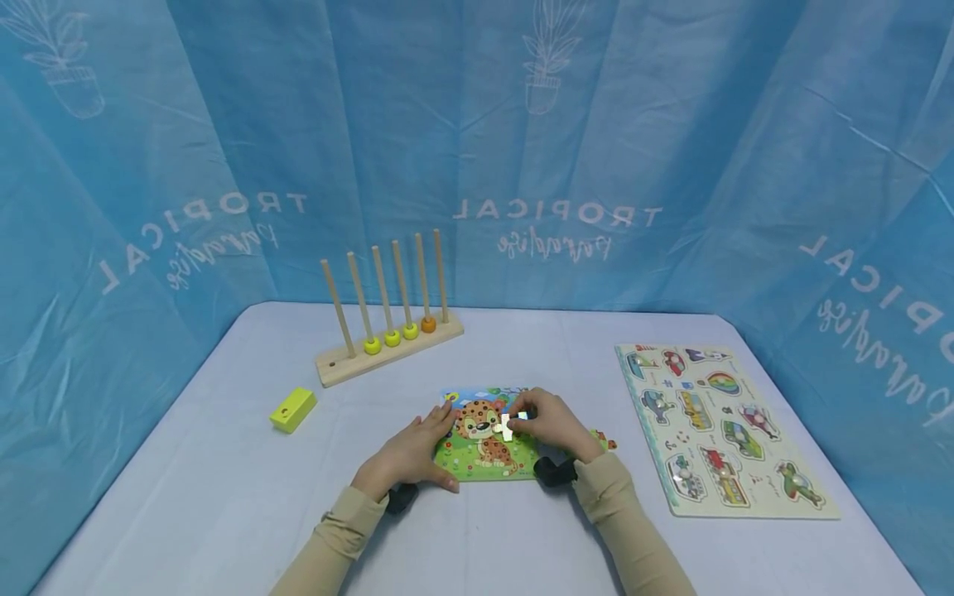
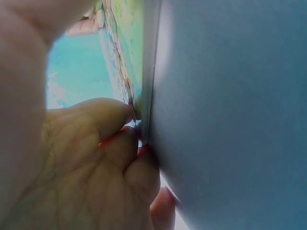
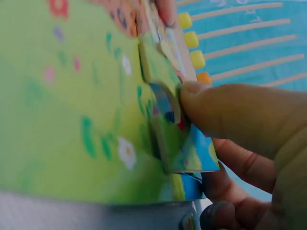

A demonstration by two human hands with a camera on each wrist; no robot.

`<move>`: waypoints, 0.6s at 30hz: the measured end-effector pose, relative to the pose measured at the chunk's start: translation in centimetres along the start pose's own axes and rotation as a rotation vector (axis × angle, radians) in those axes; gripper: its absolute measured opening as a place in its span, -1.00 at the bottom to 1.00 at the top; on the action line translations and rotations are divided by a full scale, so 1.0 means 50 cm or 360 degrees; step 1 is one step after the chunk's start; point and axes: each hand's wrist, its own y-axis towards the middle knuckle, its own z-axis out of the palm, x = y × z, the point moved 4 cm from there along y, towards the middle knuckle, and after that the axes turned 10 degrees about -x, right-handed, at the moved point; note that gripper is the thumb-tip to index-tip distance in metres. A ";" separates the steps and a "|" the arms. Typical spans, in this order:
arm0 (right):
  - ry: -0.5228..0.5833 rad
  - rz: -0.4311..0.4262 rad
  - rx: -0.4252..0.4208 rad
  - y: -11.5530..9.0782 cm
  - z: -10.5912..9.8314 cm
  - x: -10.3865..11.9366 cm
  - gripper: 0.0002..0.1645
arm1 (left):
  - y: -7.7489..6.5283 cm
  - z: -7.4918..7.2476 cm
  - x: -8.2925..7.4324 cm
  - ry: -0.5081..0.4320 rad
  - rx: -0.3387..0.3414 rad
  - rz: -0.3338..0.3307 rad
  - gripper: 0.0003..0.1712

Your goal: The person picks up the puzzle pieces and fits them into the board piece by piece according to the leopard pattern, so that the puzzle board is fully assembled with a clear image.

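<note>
Seen from across the room: the leopard jigsaw (image 1: 469, 470) lies on the white table (image 1: 537, 546) between two hands. The right hand (image 1: 553, 422) pinches a puzzle piece (image 3: 176, 149) between thumb and fingers, tilted over the picture's right half. The left hand (image 1: 414, 449), fingers spread and gripping nothing, touches the left edge. Beyond stands a bead rack (image 1: 391, 356) with six pegs, three yellow beads and one orange. A yellow block (image 1: 293, 410) sits near the rack; a vehicle board (image 1: 753, 511) lies at far right.
</note>
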 end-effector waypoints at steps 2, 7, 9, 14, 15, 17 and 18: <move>-0.0063 -0.0036 -0.0042 0.002 0.001 0.001 -0.92 | 0.000 0.000 0.001 0.0001 0.0001 -0.0004 0.33; -0.0174 -0.0025 -0.0109 0.004 0.006 0.004 -0.79 | 0.001 0.000 0.002 0.0005 0.0009 -0.0003 0.33; -0.0220 -0.0001 -0.0121 0.003 0.008 0.007 -0.75 | 0.001 0.000 0.002 0.0004 0.0008 -0.0007 0.33; -0.0286 0.0033 -0.0141 0.002 0.010 0.013 -0.77 | 0.001 -0.001 0.001 0.0002 0.0010 -0.0020 0.32; -0.0285 0.0036 -0.0142 0.002 0.010 0.013 -0.77 | 0.001 -0.001 0.000 0.0002 0.0010 -0.0019 0.32; -0.0278 0.0036 -0.0147 0.002 0.010 0.014 -0.78 | 0.001 -0.001 0.001 0.0003 0.0012 -0.0016 0.32; -0.0277 0.0030 -0.0149 0.002 0.010 0.014 -0.78 | 0.001 -0.001 0.001 0.0002 0.0011 -0.0014 0.32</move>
